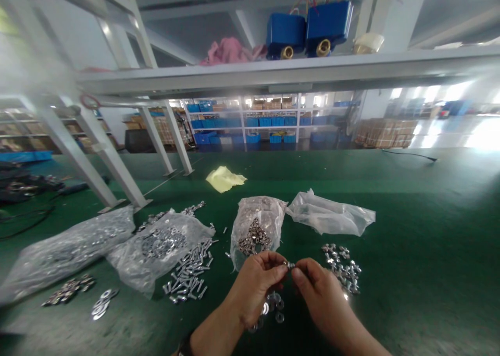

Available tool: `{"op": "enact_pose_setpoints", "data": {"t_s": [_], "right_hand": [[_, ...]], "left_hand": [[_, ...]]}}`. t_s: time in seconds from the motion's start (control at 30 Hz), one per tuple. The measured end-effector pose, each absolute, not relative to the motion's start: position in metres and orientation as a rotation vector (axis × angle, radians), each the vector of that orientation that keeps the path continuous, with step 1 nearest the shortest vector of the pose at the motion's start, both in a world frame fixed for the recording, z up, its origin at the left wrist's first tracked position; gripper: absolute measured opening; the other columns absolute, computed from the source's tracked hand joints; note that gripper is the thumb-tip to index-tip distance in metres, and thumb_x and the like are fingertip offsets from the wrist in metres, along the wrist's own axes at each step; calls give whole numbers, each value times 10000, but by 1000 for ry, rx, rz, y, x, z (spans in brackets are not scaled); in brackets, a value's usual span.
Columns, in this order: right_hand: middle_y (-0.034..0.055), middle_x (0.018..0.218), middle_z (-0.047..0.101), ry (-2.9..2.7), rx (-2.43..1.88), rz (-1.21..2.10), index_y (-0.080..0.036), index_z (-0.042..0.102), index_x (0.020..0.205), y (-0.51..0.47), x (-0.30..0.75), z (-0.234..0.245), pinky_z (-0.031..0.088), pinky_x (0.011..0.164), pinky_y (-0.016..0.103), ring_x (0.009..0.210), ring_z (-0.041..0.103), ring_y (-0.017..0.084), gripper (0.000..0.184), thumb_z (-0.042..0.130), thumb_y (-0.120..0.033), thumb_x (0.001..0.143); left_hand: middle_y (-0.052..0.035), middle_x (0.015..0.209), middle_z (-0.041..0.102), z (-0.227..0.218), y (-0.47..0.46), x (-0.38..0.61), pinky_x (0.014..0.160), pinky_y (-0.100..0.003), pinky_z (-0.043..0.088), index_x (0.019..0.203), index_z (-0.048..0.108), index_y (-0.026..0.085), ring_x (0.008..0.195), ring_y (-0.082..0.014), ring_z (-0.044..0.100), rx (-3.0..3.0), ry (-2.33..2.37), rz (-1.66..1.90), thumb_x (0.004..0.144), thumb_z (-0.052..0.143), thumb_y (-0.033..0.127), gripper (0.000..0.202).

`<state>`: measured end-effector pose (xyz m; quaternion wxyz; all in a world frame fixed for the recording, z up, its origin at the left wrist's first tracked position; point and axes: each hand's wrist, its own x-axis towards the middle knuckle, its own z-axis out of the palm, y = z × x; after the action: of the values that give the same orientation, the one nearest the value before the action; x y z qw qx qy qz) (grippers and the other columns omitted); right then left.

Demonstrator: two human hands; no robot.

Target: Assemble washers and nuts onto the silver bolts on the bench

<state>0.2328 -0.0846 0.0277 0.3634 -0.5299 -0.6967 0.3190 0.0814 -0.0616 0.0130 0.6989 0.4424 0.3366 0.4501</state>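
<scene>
Gently now: one tiny metal piece (289, 265)

The piece is between the fingertips of the left hand (262, 277) and the right hand (321, 287), just in front of a clear bag (269, 206) of small metal bits. Both hands pinch it, one at each end, with thumb and finger. It is shiny, and too small for me to tell all its parts. I think it is very light, hard and stiff, so squeezing should not hurt it. It looks smooth, so it could slip and drop among the flat rings (279, 317) below. The best hold is probably by its two ends, using just the fingertips, so its middle stays easy to see.
</scene>
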Motion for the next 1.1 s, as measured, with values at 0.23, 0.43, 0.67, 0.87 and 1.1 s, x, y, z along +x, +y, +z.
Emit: {"op": "enact_pose_setpoints", "data": {"t_s": [0.23,0.43,0.67,0.87,1.1], "right_hand": [[-5,599,456,-1943,-1373,666,-145,445,652,-82,235,19,280,512,208,544,399,83,322,335,-346,877],[-5,726,524,-1903,-1317,666,-164,505,804,-78,245,28,322,613,193,679,471,93,168,409,-294,850],[23,707,513,-1981,-1352,531,-147,493,736,-77,245,26,310,625,231,663,462,118,250,344,-294,873],[25,665,515,-1857,-1357,691,-146,487,739,-75,244,22,323,564,219,608,465,115,371,255,-394,891],[16,582,475,-1830,-1468,658,-143,463,635,-74,240,13,300,515,222,540,419,111,404,311,-444,859]], "left_hand": [[-34,746,498,13,-59,82,575,-183,349,859,533,79,636,-62,455,995,785,957,687,625,210,235],[-42,741,508,11,-55,83,565,-194,349,858,522,77,631,-74,469,998,810,943,689,619,205,233],[-33,697,505,12,-64,91,552,-193,358,838,523,66,606,-74,465,1061,772,962,677,626,218,244],[-28,688,512,6,-62,92,557,-208,383,831,530,63,599,-85,470,1176,845,1012,675,612,239,249],[-35,672,526,4,-59,90,542,-213,409,825,524,52,588,-96,489,1217,836,1045,641,634,241,285]]}}
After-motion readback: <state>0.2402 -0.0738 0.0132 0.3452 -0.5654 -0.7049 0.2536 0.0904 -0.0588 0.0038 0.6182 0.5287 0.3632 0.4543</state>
